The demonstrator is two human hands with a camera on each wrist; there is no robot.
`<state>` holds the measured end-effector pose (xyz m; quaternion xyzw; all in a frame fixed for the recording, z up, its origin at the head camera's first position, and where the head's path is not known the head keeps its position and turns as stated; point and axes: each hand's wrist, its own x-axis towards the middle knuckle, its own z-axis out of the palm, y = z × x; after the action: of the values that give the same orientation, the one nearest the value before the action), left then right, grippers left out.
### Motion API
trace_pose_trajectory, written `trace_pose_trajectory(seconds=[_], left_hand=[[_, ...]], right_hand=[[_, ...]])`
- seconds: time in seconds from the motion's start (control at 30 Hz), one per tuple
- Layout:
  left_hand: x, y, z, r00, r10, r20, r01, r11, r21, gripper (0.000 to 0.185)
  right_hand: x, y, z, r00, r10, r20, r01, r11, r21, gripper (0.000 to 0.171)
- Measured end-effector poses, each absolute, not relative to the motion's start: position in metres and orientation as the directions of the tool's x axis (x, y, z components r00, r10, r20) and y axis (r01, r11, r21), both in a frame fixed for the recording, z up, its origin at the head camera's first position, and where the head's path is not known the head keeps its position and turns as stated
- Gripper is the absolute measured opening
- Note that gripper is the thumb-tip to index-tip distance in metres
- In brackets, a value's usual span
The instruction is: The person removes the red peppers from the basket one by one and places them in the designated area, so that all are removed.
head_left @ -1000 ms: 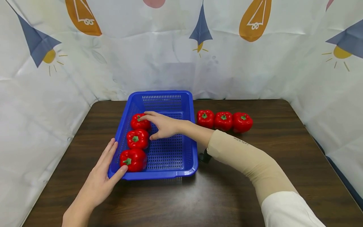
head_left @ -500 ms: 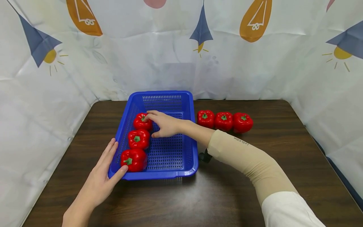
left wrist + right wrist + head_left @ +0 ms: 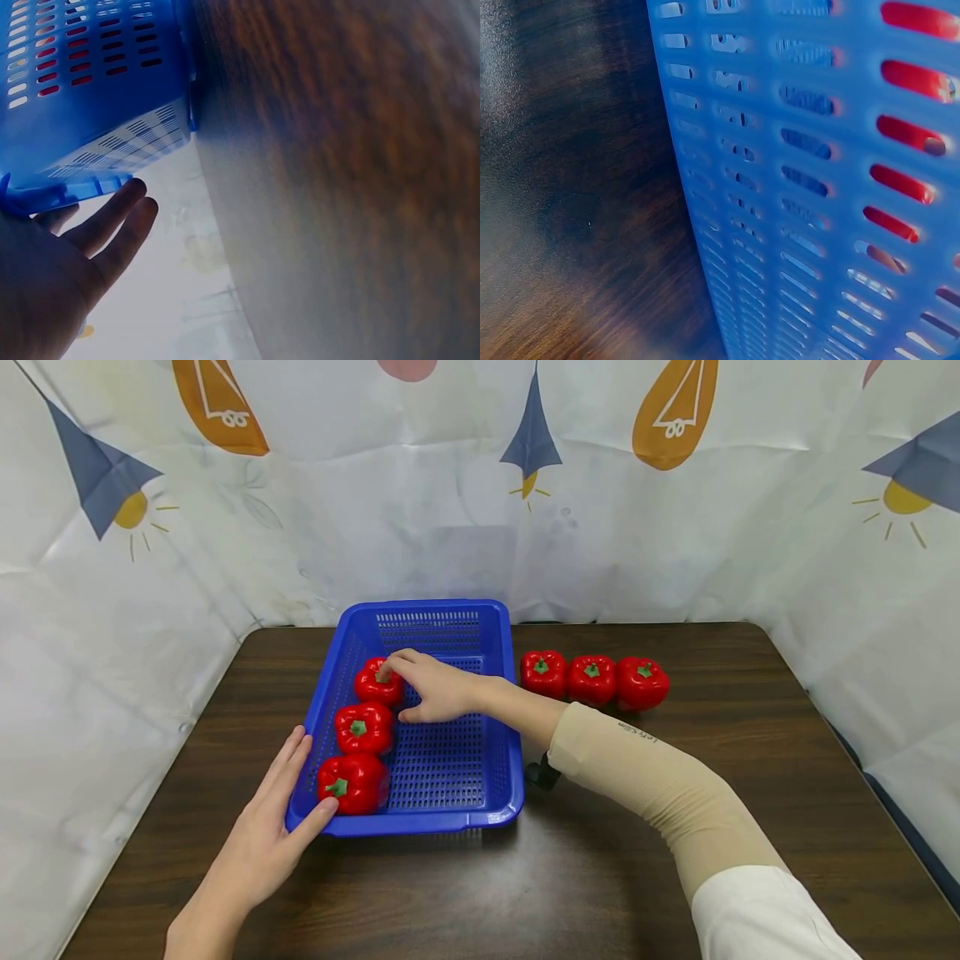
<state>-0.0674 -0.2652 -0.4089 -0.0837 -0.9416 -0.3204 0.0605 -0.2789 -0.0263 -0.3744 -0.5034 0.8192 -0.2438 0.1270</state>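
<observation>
Three red bell peppers stand in a column along the left side of a blue plastic basket (image 3: 501,727). My right hand (image 3: 442,690) reaches in over the basket's right rim. Its fingertips touch the right side of the far pepper (image 3: 369,685), while the thumb stands apart, to the right of the middle pepper (image 3: 360,727). The near pepper (image 3: 352,783) sits by the front left corner. At that corner my left hand (image 3: 258,843) rests against the rim with fingers straight. The left wrist view shows these fingers (image 3: 112,232) beside the rim. The basket wall hides my right hand in the right wrist view.
Right of the basket, three more red bell peppers (image 3: 592,680) stand in a row on the dark wooden table (image 3: 600,877). A small black object (image 3: 542,773) shows under the right forearm. A patterned white cloth (image 3: 450,527) hangs behind the table and along its sides.
The far pepper has shifted slightly right with my right fingertips. The middle pepper moved a little right, then back left. My left hand and the basket have stayed in place.
</observation>
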Motion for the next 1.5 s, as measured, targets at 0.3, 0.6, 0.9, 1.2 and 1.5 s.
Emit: trace_pose_trajectory(seconds=[0.3, 0.6, 0.9, 1.2, 1.5], left_hand=[[-0.068, -0.266, -0.410, -0.975, 0.124, 0.182, 0.211, 0.765, 0.608, 0.084], [-0.068, -0.267, -0.412, -0.974, 0.122, 0.191, 0.216, 0.758, 0.616, 0.085], [-0.068, -0.267, -0.413, -0.973, 0.123, 0.196, 0.220, 0.753, 0.620, 0.084], [-0.067, -0.266, -0.412, -0.972, 0.125, 0.200, 0.225, 0.744, 0.629, 0.078], [-0.067, -0.265, -0.411, -0.973, 0.122, 0.196, 0.221, 0.742, 0.632, 0.077]], right_hand=[[-0.281, -0.028, -0.375, -0.496, -0.867, 0.045, -0.755, 0.405, -0.515, 0.071], [-0.285, -0.028, -0.372, -0.513, -0.858, 0.018, -0.752, 0.438, -0.493, 0.072], [-0.287, -0.028, -0.373, -0.502, -0.864, 0.034, -0.766, 0.426, -0.481, 0.051], [-0.287, -0.032, -0.374, -0.503, -0.857, 0.114, -0.809, 0.420, -0.412, 0.034], [-0.284, -0.037, -0.374, -0.557, -0.817, 0.149, -0.795, 0.474, -0.379, 0.021]])
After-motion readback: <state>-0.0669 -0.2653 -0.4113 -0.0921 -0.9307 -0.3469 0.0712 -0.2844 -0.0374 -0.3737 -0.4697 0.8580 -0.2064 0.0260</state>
